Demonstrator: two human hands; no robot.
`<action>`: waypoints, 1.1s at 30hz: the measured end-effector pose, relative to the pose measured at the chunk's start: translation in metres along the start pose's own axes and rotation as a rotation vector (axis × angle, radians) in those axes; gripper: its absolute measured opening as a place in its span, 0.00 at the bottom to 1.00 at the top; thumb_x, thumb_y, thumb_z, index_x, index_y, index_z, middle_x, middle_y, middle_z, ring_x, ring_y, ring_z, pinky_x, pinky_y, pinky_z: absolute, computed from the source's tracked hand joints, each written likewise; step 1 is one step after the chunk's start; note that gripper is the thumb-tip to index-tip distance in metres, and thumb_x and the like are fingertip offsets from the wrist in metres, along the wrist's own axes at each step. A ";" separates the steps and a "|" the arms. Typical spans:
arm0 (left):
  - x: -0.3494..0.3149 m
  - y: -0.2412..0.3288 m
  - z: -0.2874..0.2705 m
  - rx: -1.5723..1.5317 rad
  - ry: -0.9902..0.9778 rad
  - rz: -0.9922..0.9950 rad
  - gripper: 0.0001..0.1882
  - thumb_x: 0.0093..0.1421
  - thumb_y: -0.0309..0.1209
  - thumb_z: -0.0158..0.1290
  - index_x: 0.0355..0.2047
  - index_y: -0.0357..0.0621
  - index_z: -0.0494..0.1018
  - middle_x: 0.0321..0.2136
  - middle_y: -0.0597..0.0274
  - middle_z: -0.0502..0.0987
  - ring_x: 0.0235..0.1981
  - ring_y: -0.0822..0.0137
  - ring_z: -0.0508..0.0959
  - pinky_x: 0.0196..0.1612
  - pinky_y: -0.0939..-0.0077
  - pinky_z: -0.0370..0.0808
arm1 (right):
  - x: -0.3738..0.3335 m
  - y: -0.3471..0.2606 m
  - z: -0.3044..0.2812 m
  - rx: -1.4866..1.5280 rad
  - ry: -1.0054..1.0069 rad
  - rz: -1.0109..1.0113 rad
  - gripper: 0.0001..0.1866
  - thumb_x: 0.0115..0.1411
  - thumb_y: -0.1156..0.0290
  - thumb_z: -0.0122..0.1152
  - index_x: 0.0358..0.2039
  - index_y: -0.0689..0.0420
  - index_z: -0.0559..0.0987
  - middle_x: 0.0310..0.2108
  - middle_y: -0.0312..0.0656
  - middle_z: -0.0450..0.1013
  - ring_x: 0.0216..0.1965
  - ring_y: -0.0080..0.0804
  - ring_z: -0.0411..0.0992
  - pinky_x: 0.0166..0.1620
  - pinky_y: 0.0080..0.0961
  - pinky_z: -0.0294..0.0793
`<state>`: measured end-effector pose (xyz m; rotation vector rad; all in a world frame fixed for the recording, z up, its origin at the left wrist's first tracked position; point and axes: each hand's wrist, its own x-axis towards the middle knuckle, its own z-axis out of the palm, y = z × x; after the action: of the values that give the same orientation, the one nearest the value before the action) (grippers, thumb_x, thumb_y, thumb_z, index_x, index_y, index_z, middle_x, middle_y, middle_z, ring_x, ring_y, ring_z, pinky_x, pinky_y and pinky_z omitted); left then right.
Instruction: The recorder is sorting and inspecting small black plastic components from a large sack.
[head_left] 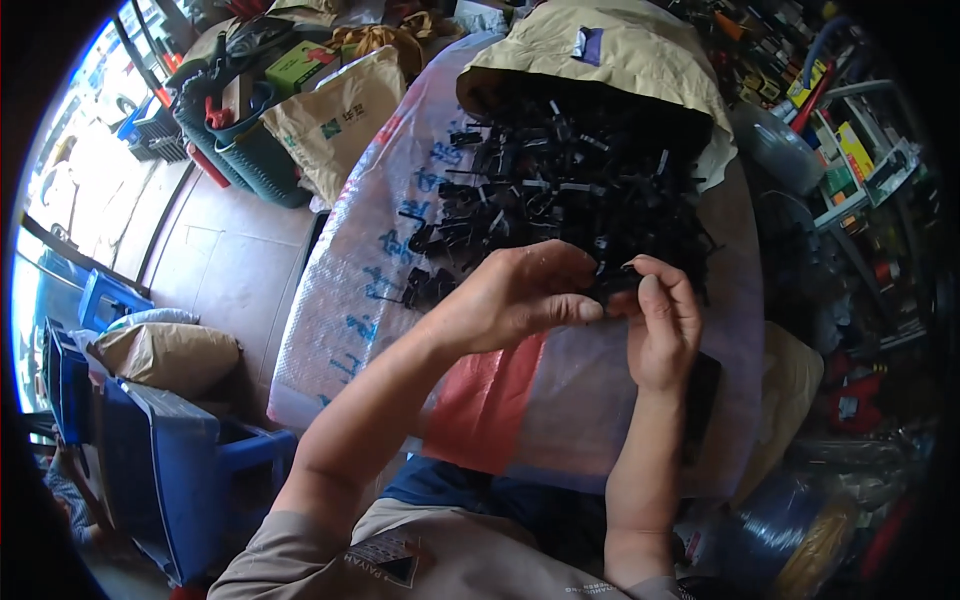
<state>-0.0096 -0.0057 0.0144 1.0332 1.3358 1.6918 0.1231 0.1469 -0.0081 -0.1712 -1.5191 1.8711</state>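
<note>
Both hands are close together over the near edge of a heap of small black parts (540, 190), which look like plastic clips or brackets. My left hand (535, 300) is closed, its fingers curled over and its thumb pointing right. My right hand (663, 325) faces it with thumb and fingers bent together in a pinch. Whatever they grip is dark and small, and blends into the heap behind. Under the heap lies a pale woven plastic sack (335, 300) with blue writing and a red band (480, 405). A tan paper bag (620, 50) gapes at the heap's far side.
Blue plastic stools (165, 470) and a tan sack (170, 355) stand at left. Farther off are a paper bag (340, 120) and a dark green bucket (255, 155). A dark flat object (703, 400) lies beside my right forearm. Cluttered shelves (850, 170) line the right.
</note>
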 end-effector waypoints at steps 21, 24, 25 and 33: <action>0.016 -0.033 0.031 0.471 0.187 0.409 0.04 0.62 0.20 0.50 0.37 0.36 0.68 0.26 0.55 0.77 0.28 0.67 0.79 0.31 0.74 0.75 | 0.002 0.001 -0.003 -0.174 -0.134 -0.012 0.06 0.60 0.82 0.55 0.39 0.64 0.76 0.41 0.37 0.71 0.31 0.17 0.71 0.34 0.15 0.73; 0.016 -0.033 0.032 0.618 0.209 0.547 0.04 0.59 0.19 0.51 0.35 0.36 0.67 0.26 0.54 0.75 0.26 0.59 0.78 0.30 0.70 0.74 | 0.002 0.004 -0.002 -0.134 -0.147 -0.008 0.06 0.59 0.84 0.54 0.37 0.64 0.75 0.40 0.36 0.71 0.30 0.16 0.70 0.34 0.14 0.71; 0.016 -0.034 0.032 0.637 0.214 0.560 0.05 0.58 0.19 0.51 0.34 0.37 0.67 0.26 0.54 0.74 0.26 0.56 0.77 0.30 0.68 0.74 | 0.002 0.005 -0.002 -0.135 -0.149 -0.041 0.06 0.59 0.84 0.53 0.36 0.64 0.75 0.40 0.36 0.71 0.30 0.15 0.69 0.34 0.13 0.69; 0.014 -0.040 0.030 0.542 0.185 0.545 0.08 0.56 0.18 0.52 0.36 0.38 0.68 0.26 0.54 0.73 0.28 0.52 0.77 0.32 0.68 0.74 | 0.001 0.005 -0.003 -0.196 -0.108 -0.050 0.07 0.57 0.84 0.54 0.37 0.63 0.75 0.40 0.36 0.71 0.32 0.14 0.67 0.35 0.12 0.67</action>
<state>0.0149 0.0266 -0.0190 1.7059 1.8096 1.8850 0.1224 0.1496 -0.0132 -0.1226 -1.7649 1.7148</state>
